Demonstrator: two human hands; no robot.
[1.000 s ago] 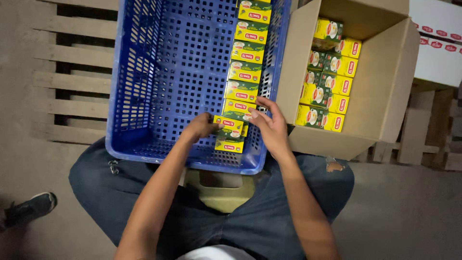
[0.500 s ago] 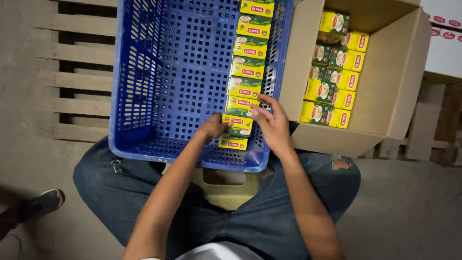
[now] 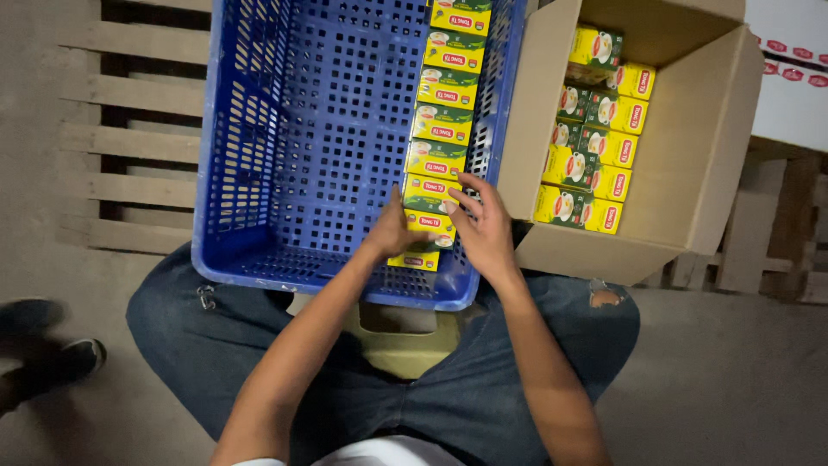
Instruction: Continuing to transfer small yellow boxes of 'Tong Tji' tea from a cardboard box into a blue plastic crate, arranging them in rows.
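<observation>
The small yellow and green tea box point(image 3: 429, 223) is lying near the close end of the blue plastic crate point(image 3: 293, 155), second from the end of a line of boxes just like it. I am looking down from the head camera, and both hands are resting on this box. The left hand point(image 3: 392, 233) is touching its left side with the fingers curled in, pressing against the edge. The right hand point(image 3: 483, 229) is lying over its right side with the fingers spread and bent a little, the tips sitting on top of the box. I am not sure if either hand is really gripping it. The row of tea boxes point(image 3: 444, 95) is running along the right wall of the crate, one touching the next. Just beside the crate on the right, an open cardboard carton point(image 3: 699, 155) is holding more of the same boxes, packed close together. The crate is resting over the person's knees in blue jeans point(image 3: 483, 397). A wooden pallet point(image 3: 129, 147) is lying under the crate's left side.
</observation>
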